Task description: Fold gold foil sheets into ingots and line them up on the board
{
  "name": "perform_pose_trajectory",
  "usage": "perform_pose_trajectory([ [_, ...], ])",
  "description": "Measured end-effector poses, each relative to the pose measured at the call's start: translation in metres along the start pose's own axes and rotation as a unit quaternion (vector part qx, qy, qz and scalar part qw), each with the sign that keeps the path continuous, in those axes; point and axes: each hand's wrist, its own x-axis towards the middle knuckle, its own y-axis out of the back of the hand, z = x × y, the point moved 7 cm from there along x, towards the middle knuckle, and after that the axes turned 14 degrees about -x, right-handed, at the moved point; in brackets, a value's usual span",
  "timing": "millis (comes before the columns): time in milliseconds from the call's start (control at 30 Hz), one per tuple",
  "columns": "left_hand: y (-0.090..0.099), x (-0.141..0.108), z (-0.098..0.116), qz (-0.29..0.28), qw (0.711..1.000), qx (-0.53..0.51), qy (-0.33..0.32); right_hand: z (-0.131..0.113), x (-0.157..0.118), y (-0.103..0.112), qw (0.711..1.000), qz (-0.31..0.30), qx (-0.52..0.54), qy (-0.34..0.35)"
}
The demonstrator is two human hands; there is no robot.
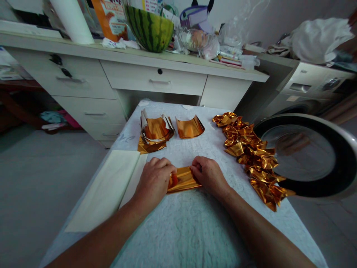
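Observation:
A shiny gold foil paper sheet lies low on the table, its near edge folded into a straight line. My left hand is closed on its left end, with the fingertips over the foil. The right end is pinched between the fingers of my right hand. Beyond my hands stands a stack of curled gold foil sheets with pale backs. One more curled foil sheet sits to its right, apart from the stack.
Folded gold foil pieces run in a row along the table's right side. A pale paper pad lies at the left. Behind is a white desk bearing a cut watermelon. An open washing machine door borders the right edge.

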Motion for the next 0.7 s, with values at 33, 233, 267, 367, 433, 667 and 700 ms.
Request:
perform_pose_trajectory([
  [33, -0.001, 0.001, 0.001, -0.018, 1.000, -0.002, -0.012, 0.000, 0.000, 0.000, 1.000, 0.001, -0.001, 0.001],
  [233, -0.003, -0.002, 0.008, -0.086, 0.995, 0.028, -0.035, 0.000, 0.001, 0.001, 1.000, 0.003, -0.003, -0.001],
  [267, -0.002, -0.004, 0.010, -0.095, 0.994, 0.037, -0.035, 0.000, 0.002, 0.001, 1.000, 0.003, -0.002, -0.001],
  [367, -0.001, -0.007, 0.017, -0.106, 0.992, 0.055, -0.038, 0.001, 0.002, 0.001, 1.000, 0.000, 0.002, -0.002],
  [433, 0.000, -0.008, 0.022, -0.098, 0.992, 0.071, -0.043, 0.004, 0.002, 0.001, 1.000, -0.001, 0.006, -0.009],
  [667, -0.012, -0.014, 0.028, -0.088, 0.981, 0.158, -0.070, 0.009, 0.004, 0.002, 0.999, -0.001, 0.031, -0.016],
  [700, -0.014, -0.015, 0.029, -0.083, 0.980, 0.166, -0.074, 0.010, 0.004, 0.002, 0.999, 0.001, 0.032, -0.013],
])
